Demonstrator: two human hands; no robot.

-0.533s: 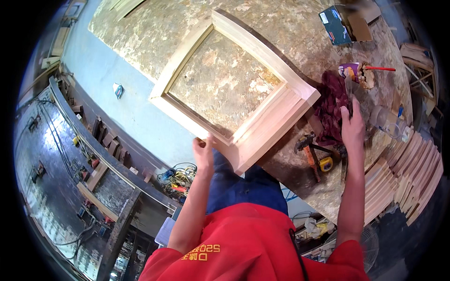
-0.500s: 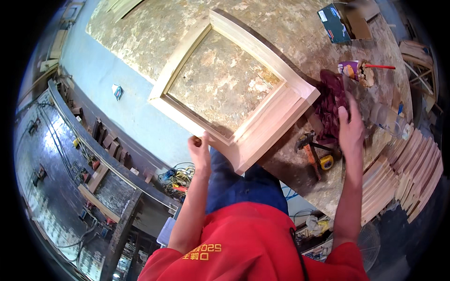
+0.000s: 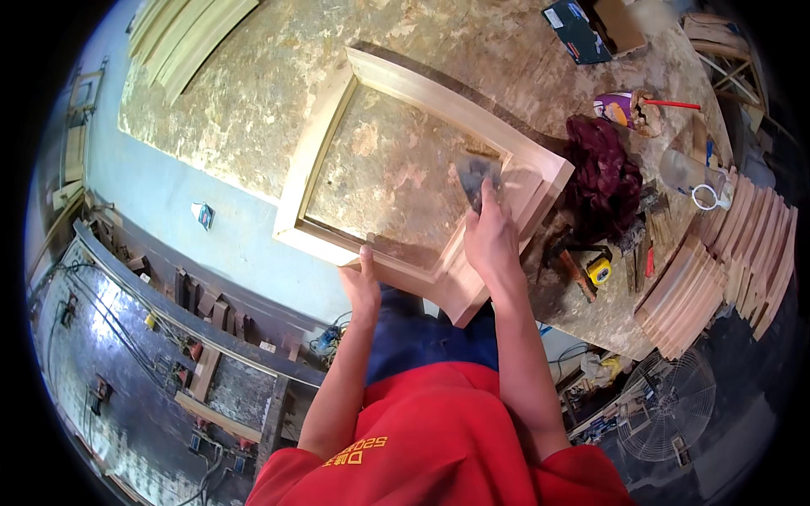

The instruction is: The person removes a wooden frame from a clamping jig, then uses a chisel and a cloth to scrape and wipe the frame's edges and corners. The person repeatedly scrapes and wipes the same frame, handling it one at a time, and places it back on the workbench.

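The right hand grips a scraper, its blade by the frame's inner edge. The left hand pinches the frame's near side. The frame lies on the table, beside a red cloth. I think it's scraping time; the next push needs the frame still.

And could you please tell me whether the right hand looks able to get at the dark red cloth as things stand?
Probably yes: the cloth lies uncovered on the table, just past the wooden frame at its right corner. However, the right hand holds a scraper, which may need putting down.
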